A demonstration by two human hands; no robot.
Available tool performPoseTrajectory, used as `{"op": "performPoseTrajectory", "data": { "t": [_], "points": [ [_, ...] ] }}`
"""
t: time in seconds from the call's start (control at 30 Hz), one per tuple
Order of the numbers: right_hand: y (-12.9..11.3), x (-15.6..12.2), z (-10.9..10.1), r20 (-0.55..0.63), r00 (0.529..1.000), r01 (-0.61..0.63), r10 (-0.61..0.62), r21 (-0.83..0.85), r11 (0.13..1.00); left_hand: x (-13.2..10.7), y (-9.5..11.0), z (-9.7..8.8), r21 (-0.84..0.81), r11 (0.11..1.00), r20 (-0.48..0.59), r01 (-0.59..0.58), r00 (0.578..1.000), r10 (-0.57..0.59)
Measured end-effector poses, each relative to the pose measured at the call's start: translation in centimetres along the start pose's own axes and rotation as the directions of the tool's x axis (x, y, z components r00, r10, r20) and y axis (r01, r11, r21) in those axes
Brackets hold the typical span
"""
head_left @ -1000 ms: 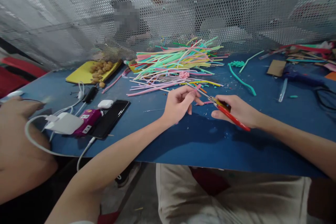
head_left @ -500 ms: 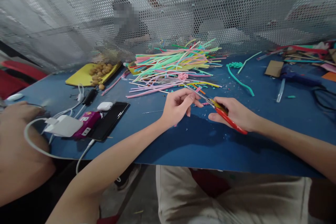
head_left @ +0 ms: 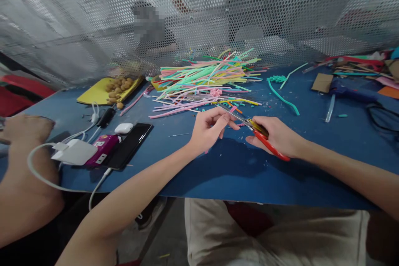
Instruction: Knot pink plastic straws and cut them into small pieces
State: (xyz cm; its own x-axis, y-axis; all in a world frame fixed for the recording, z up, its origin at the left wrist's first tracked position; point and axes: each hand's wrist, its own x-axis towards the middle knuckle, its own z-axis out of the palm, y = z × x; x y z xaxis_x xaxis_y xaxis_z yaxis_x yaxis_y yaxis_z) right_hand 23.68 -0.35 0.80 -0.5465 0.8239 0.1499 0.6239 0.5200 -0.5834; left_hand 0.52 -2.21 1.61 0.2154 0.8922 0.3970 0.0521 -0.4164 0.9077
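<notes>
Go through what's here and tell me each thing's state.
Metal tool with red-and-yellow handles, gripped in right hand
Left hand, curled beside the tool
Black smartphone, lying screen up, dark
White rounded earbud case, closed
Purple boxy power strip, two visible sockets vacant
Multicoloured fuzzy stems, loosely heaped
Turquoise fuzzy stem, bent

The co-worker's hand (head_left: 29, 129) now hides the white object beyond it. A teal thing (head_left: 395, 53) appears at the right edge.
</notes>
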Motion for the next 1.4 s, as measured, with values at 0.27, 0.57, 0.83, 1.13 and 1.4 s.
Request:
{"op": "performPoseTrajectory", "data": {
  "t": [0.27, 0.57, 0.83, 1.13, 1.4],
  "points": [
    [-0.1, -0.1, 0.3, 0.041, 0.999, -0.011, 0.007, 0.097, 0.995, 0.0, 0.2, -0.2, 0.013, 1.000, 0.003, -0.013, 1.000, 0.013],
    [-0.2, -0.3, 0.1, 0.001, 1.000, 0.000, 0.000, -0.005, 1.000, -0.3, 0.2, 0.0, 0.064, 0.997, 0.006, -0.037, 0.999, 0.036],
    [-0.2, -0.3, 0.3, 0.002, 0.999, 0.045, -0.045, 0.001, 0.999, -0.4, 0.2, -0.1, 0.084, 0.995, 0.026, -0.046, 0.999, 0.044],
    [0.1, -0.3, 0.2, -0.045, 0.996, 0.080, -0.082, -0.061, 0.995, -0.6, 0.2, -0.1, 0.156, 0.983, 0.024, -0.099, 0.995, 0.096],
    [1.0, 0.5, 0.5, -0.067, 0.997, 0.047, -0.047, -0.001, 0.999, -0.2, -0.2, -0.3, 0.066, 0.997, 0.020, 0.025, 0.999, -0.026]
  ]
}}
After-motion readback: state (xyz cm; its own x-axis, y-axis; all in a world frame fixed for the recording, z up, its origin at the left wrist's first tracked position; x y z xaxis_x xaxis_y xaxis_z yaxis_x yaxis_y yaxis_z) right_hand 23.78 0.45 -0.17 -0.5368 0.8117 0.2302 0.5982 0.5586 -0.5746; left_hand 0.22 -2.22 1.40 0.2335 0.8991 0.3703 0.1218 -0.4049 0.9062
